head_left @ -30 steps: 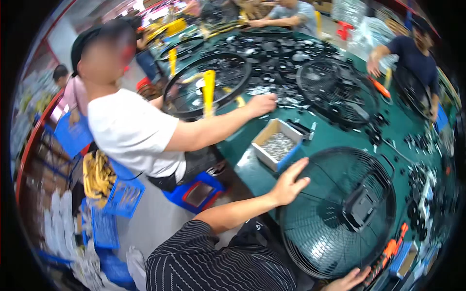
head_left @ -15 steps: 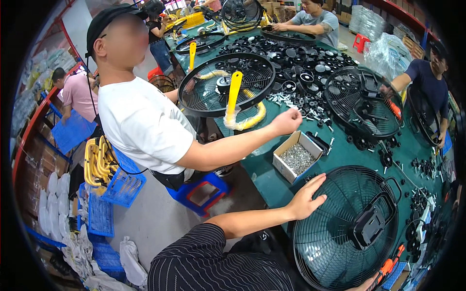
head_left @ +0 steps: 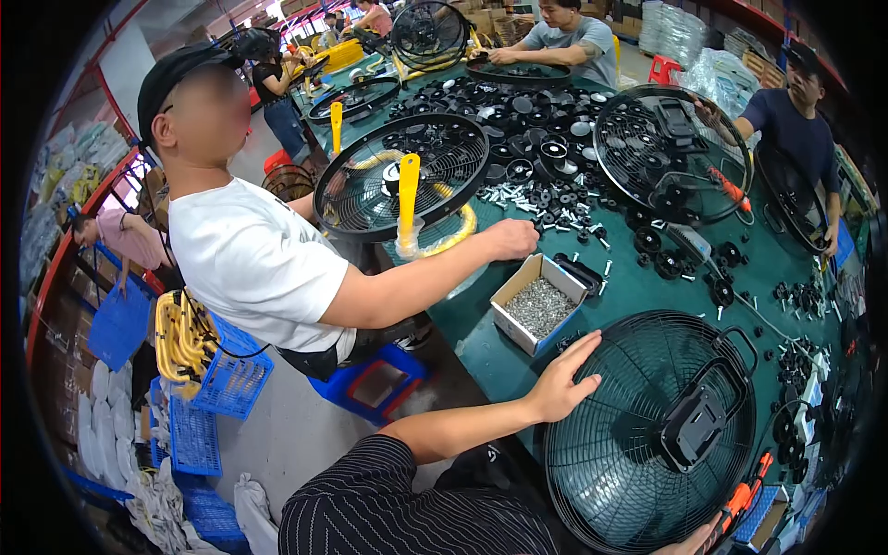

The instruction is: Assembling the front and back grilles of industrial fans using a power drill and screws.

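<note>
A round black fan point(head_left: 610, 435) with a wire grille and a black motor housing point(head_left: 696, 424) at its centre lies on the near right of the table. My left hand point(head_left: 562, 381) rests against the rim of the grille, its fingers stretched and thumb apart. At the lower edge, my right hand point(head_left: 696, 538) is closed around an orange and black power screwdriver point(head_left: 742, 497); most of that hand is cut off or hidden. Beyond my left hand stands an open cardboard box point(head_left: 518, 319) of small metal screws point(head_left: 541, 307).
On the left, a co-worker in a white shirt reaches a hand point(head_left: 511, 240) near the box. Loose black knobs point(head_left: 546, 148) and screws cover the green table point(head_left: 481, 342). Another person holds a fan point(head_left: 671, 153) at far right. Blue crates point(head_left: 194, 430) stand on the floor.
The view has shifted slightly, moving most things left in the picture. The co-worker's hand has come down a little, nearer the screw box. My hands keep their places on the fan and screwdriver.
</note>
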`<state>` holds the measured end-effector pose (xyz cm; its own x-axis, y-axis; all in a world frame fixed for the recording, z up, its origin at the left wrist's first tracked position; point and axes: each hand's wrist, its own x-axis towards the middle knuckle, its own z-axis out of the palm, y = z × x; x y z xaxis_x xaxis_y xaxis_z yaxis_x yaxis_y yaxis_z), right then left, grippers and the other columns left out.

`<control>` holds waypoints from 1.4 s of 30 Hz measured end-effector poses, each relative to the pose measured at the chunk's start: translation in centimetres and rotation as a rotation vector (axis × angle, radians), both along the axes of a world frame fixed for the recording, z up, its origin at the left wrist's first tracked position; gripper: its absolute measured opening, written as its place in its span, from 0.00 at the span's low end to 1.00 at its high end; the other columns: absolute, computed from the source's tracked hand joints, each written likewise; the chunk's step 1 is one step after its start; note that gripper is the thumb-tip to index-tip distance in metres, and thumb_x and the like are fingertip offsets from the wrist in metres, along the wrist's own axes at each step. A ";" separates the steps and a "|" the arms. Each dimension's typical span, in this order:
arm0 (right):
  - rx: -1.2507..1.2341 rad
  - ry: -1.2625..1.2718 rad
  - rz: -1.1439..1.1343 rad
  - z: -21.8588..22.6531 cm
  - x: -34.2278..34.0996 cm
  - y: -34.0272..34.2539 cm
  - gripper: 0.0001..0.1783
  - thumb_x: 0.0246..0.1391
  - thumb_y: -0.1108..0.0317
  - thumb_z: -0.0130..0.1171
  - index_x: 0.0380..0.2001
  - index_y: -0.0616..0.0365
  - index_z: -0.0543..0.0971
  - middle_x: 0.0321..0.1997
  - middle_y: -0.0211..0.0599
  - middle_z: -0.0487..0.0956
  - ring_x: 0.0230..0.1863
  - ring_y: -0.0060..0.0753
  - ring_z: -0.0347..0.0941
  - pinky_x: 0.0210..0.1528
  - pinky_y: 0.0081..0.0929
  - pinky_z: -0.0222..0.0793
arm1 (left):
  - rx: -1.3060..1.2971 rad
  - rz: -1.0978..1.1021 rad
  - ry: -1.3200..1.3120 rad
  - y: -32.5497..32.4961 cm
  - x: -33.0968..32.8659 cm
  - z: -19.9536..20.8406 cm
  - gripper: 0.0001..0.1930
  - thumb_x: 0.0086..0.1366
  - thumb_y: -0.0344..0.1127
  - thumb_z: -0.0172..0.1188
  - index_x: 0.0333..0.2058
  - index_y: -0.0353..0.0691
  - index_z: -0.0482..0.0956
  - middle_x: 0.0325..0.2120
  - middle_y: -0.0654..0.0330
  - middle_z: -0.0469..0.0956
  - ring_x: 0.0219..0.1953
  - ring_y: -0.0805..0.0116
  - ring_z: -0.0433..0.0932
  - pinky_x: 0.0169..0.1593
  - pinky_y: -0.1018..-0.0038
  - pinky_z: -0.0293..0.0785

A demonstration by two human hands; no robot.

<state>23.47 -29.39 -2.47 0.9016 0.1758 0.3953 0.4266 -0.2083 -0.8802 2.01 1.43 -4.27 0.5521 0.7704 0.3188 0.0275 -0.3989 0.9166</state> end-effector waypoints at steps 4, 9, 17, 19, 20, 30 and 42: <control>-0.009 0.017 -0.020 0.7 -0.7 0.3 0.24 0.67 0.64 0.48 0.56 0.74 0.72 0.63 0.57 0.70 0.63 0.49 0.67 0.66 0.42 0.60 | 0.009 0.020 -0.011 -0.1 0.1 -0.1 0.32 0.64 0.34 0.56 0.64 0.24 0.60 0.67 0.42 0.58 0.71 0.51 0.56 0.70 0.67 0.52; -0.021 0.022 -0.023 1.0 -1.2 0.0 0.23 0.67 0.65 0.49 0.56 0.74 0.72 0.63 0.56 0.71 0.63 0.48 0.67 0.66 0.40 0.61 | -0.021 0.019 -0.048 -0.3 0.1 -0.1 0.33 0.63 0.33 0.57 0.64 0.24 0.60 0.67 0.42 0.58 0.70 0.52 0.57 0.70 0.67 0.52; -0.044 0.038 -0.024 1.3 -1.3 0.1 0.22 0.66 0.66 0.52 0.56 0.73 0.73 0.62 0.55 0.71 0.62 0.47 0.67 0.65 0.38 0.61 | -0.035 0.022 -0.056 -0.2 0.2 0.2 0.33 0.62 0.31 0.57 0.64 0.24 0.60 0.67 0.42 0.58 0.71 0.53 0.57 0.71 0.67 0.52; -0.047 0.043 -0.026 1.4 -1.2 0.2 0.22 0.66 0.66 0.53 0.57 0.72 0.73 0.62 0.55 0.72 0.62 0.46 0.67 0.65 0.38 0.61 | -0.007 0.012 -0.019 -0.1 0.2 0.1 0.33 0.62 0.31 0.56 0.64 0.24 0.60 0.68 0.42 0.58 0.71 0.53 0.56 0.71 0.67 0.51; -0.061 0.043 -0.030 1.4 -1.3 0.3 0.22 0.66 0.66 0.53 0.57 0.72 0.73 0.62 0.55 0.72 0.62 0.46 0.67 0.65 0.37 0.62 | -0.026 0.007 -0.019 0.0 0.3 0.1 0.33 0.62 0.31 0.56 0.64 0.24 0.60 0.68 0.42 0.58 0.71 0.53 0.56 0.71 0.67 0.51; -0.004 0.017 -0.031 2.0 -1.7 0.8 0.21 0.65 0.67 0.55 0.54 0.73 0.75 0.62 0.57 0.72 0.62 0.48 0.67 0.66 0.37 0.61 | -0.041 -0.001 -0.049 0.1 0.4 -0.1 0.34 0.61 0.32 0.56 0.65 0.24 0.60 0.68 0.42 0.58 0.71 0.53 0.56 0.71 0.67 0.50; -0.076 -0.007 -0.040 2.0 -1.8 0.6 0.22 0.65 0.65 0.55 0.56 0.72 0.74 0.62 0.57 0.71 0.62 0.48 0.67 0.65 0.38 0.61 | -0.013 -0.015 -0.020 0.1 0.3 -0.3 0.33 0.63 0.32 0.55 0.65 0.24 0.59 0.68 0.43 0.56 0.72 0.54 0.54 0.71 0.68 0.50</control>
